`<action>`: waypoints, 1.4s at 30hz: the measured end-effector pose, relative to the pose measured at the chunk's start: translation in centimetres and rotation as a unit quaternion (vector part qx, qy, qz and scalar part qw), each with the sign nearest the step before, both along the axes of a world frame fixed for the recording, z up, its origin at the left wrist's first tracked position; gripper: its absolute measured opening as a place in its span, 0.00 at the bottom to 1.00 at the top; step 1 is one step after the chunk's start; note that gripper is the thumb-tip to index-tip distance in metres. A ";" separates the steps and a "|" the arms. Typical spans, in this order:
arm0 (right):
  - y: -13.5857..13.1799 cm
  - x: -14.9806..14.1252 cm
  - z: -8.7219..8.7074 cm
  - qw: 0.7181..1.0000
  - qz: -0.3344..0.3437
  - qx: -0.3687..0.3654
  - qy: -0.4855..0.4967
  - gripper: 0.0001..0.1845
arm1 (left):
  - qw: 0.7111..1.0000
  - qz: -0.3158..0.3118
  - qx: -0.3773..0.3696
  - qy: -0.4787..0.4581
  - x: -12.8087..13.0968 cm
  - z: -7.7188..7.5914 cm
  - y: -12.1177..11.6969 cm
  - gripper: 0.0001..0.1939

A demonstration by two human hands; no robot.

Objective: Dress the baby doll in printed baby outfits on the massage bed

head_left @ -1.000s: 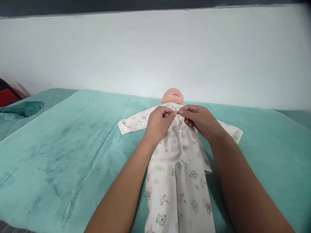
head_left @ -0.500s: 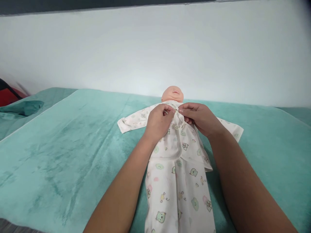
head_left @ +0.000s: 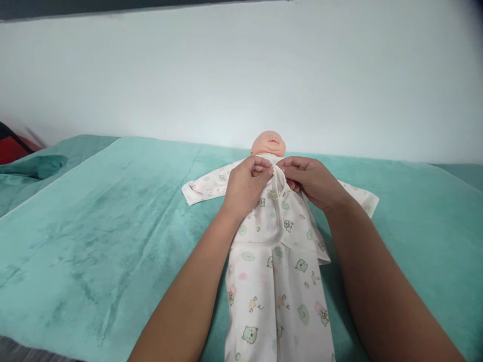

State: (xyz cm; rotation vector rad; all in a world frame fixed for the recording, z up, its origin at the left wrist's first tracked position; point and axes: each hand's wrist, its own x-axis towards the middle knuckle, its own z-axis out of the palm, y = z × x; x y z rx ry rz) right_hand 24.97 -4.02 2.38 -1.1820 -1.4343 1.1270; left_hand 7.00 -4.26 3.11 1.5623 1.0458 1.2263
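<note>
A baby doll (head_left: 267, 144) lies on its back, its head at the far end. It wears a white baby shirt (head_left: 264, 229) with printed bears, over matching pants (head_left: 256, 301). My left hand (head_left: 248, 187) pinches the shirt's front edge just below the neck, thumb against forefinger. From the other side, my right hand (head_left: 311, 182) pinches the same front opening; its lower fingers are curled under. A pale cord or fastening shows between the fingertips, too small to make out fully. Lower on the chest hangs a tied string bow (head_left: 281, 197).
A teal plush cover (head_left: 113, 241) lies under the doll. Behind it rises a white wall (head_left: 241, 75). At the far left are a folded teal piece (head_left: 33, 168) and a red and black item (head_left: 13, 146). Grey floor (head_left: 26, 352) shows at the lower left corner.
Both hands stay at the shirt's neck opening with only small finger shifts. The front edge between them now stands slightly raised. The view has tilted a little.
</note>
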 end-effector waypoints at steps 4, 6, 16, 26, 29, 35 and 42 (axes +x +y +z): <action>0.0 0.0 0.1 1.000 -0.002 -0.003 -0.013 0.08 | 1.000 0.001 -0.007 0.007 0.0 0.0 0.0 0.04; 0.0 0.0 0.1 1.000 0.005 -0.005 -0.016 0.09 | 1.000 0.002 -0.004 0.005 0.1 0.0 0.0 0.04; -0.5 -0.5 0.7 0.994 0.020 0.026 -0.105 0.13 | 1.000 -0.009 -0.011 -0.009 0.2 0.3 -0.2 0.07; -0.3 -0.3 0.3 0.998 0.038 0.018 -0.054 0.14 | 1.000 0.000 -0.022 0.000 0.2 0.3 -0.2 0.08; -0.2 -0.2 0.0 0.999 0.034 0.018 -0.029 0.12 | 0.999 0.008 -0.028 0.018 0.2 0.3 -0.3 0.08; -0.2 -0.3 0.1 1.000 0.027 0.007 -0.002 0.11 | 0.999 0.017 0.022 0.036 0.1 0.0 0.0 0.09; -0.2 -0.4 0.0 1.000 0.019 0.008 0.000 0.11 | 0.993 0.047 0.062 0.090 0.3 -0.2 0.3 0.12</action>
